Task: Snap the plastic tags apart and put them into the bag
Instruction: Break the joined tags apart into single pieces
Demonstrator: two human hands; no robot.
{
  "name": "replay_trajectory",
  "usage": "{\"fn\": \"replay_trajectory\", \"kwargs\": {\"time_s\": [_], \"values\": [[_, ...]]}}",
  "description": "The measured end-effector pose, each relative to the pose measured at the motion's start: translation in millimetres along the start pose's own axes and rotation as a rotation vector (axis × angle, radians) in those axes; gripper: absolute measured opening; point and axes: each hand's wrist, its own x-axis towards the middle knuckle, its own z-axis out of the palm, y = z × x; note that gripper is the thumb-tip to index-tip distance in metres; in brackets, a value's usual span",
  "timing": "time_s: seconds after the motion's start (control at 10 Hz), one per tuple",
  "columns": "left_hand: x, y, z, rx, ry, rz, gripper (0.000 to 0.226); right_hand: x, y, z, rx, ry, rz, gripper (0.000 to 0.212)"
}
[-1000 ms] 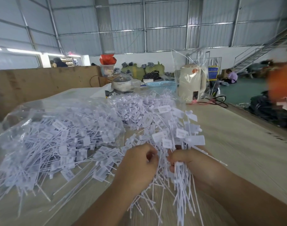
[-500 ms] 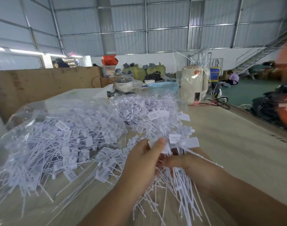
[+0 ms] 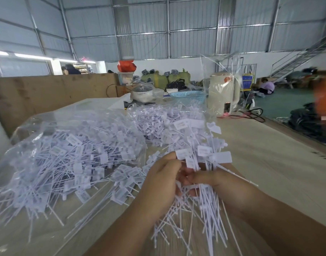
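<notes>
Both my hands hold one thick bunch of white plastic tags upright over the wooden table. My left hand grips the bunch from the left, its thumb up against a tag head. My right hand is curled round the stems from the right. The tails of the bunch fan out below my wrists. A clear plastic bag stuffed with loose tags lies at the left, its mouth toward my hands. A second heap of tags lies behind the bunch.
At the back of the table stand a cream kettle under clear wrap, a blue basket and a lidded pot. Cables lie by the kettle. A plywood board walls the left. A person sits on the floor far right.
My left hand has slid up the bunch, its thumb now at the tag heads. The bunch has shifted slightly; my right hand keeps its grip.
</notes>
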Motion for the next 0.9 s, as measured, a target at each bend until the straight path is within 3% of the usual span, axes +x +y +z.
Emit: {"fn": "replay_trajectory", "kwargs": {"time_s": [0.1, 0.2, 0.3, 0.6, 0.7, 0.8, 0.9], "values": [[0, 1, -4, 0.149, 0.009, -0.021, 0.024, 9, 1, 5, -0.145, 0.014, 0.113, 0.02], [-3, 1, -5, 0.265, 0.041, 0.012, 0.022, 4, 6, 0, 0.082, 0.093, -0.059, 0.027], [-7, 2, -6, 0.326, 0.136, 0.088, 0.021, -5, 8, -8, 0.17, 0.108, -0.057, 0.023], [-28, 6, 24, 0.669, -0.067, 0.548, 0.02, -10, 1, -10, 0.203, 0.064, 0.132, 0.017], [-26, 6, 20, 0.653, -0.169, 0.568, 0.017, -12, -1, -13, 0.167, -0.023, 0.145, 0.018], [-26, 6, 11, 0.499, -0.213, 0.46, 0.013, -12, -6, -14, 0.178, -0.064, 0.108, 0.015], [-17, 5, 1, 0.247, 0.018, 0.226, 0.021, -8, -5, -15, 0.254, 0.009, 0.117, 0.013]]}}
